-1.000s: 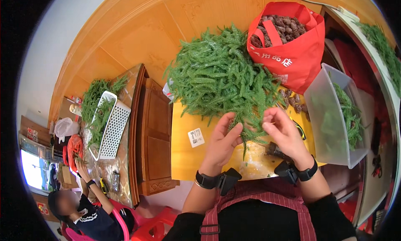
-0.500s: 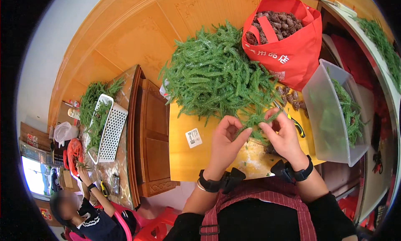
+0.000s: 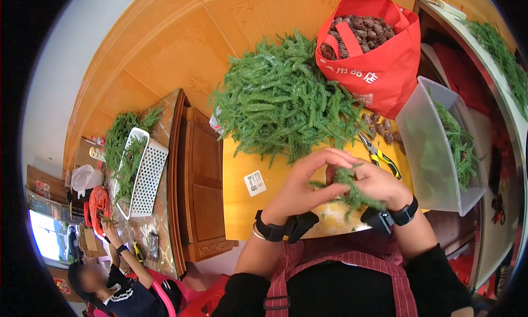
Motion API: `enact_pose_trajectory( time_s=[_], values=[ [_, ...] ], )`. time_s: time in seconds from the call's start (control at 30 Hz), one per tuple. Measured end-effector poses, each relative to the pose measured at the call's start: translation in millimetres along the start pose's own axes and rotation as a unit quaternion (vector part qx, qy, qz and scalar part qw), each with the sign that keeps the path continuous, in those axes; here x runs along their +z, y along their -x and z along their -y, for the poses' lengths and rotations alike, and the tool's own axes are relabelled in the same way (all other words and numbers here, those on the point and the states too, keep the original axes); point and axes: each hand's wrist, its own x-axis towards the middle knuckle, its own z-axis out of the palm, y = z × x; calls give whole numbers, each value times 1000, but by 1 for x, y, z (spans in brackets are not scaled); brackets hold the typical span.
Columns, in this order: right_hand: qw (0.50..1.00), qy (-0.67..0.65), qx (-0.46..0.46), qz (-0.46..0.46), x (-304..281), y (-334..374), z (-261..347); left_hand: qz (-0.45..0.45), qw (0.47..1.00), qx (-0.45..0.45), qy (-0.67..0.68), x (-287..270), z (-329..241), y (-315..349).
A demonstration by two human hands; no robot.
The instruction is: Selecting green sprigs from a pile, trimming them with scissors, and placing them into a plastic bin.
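Note:
My left hand (image 3: 303,180) and my right hand (image 3: 380,186) meet over the near part of the yellow tabletop, both closed on a green artificial pine sprig (image 3: 352,191). The sprig's needles stick out between the hands and hang toward me, slightly blurred. The left fingers arch over its top, and the right fingers are partly hidden behind it. Just beyond the hands lies a large heap of green pine sprigs (image 3: 286,97). Pliers with yellow and black handles (image 3: 379,155) rest beside my right hand.
A red bag (image 3: 368,69) of pine cones stands at the back right, with loose pine cones (image 3: 379,129) before it. A translucent bin (image 3: 432,152) holding sprigs is at the right. At left, a co-worker (image 3: 124,287) sits by a table with a white basket (image 3: 151,179).
My hands have closed together around the sprig, which has turned and now hangs toward me. The pliers, partly covered before, show more fully.

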Motion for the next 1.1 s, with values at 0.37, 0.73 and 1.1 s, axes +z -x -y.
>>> enact_pose_trajectory(
  time_s=[0.37,0.73,1.1],
  values=[
    [958,172,-159,-166,-38,-20,93,-188,979,11,-76,-19,-16,-63],
    [963,68,-131,-227,-56,-44,66,-239,968,-8,83,-28,13,-82],
    [912,232,-196,-276,-58,-48,51,-229,963,-14,143,-26,21,-82]
  ],
)
